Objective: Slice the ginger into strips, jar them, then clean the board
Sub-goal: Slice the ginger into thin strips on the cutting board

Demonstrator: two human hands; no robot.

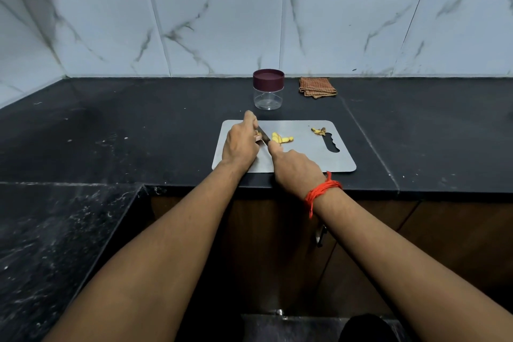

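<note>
The cutting board [302,159] lies in the middle of the frame on the dark counter [138,130], its long axis running left to right and its handle slot at the right end. The knife [265,137] crosses the board's left part, its dark blade pointing toward the upper left. The right hand [294,169] is closed around the handle, which it hides entirely. The left hand [240,144] has its fingers curled down on a small pale ginger piece [258,136] right against the blade; the hand's back covers most of the piece, so its shape is hard to make out. Just right of the blade, a little pile of yellow ginger strips [282,138] stretches left to right. A few peel scraps [318,131] sit near the slot, well apart from the pile. Above the board stands a clear jar [268,98] with its maroon lid [268,79] on, and to the right of it lies a folded checked cloth [317,87]. A red thread [322,191] circles the right wrist. Both forearms run off the bottom of the frame.
</note>
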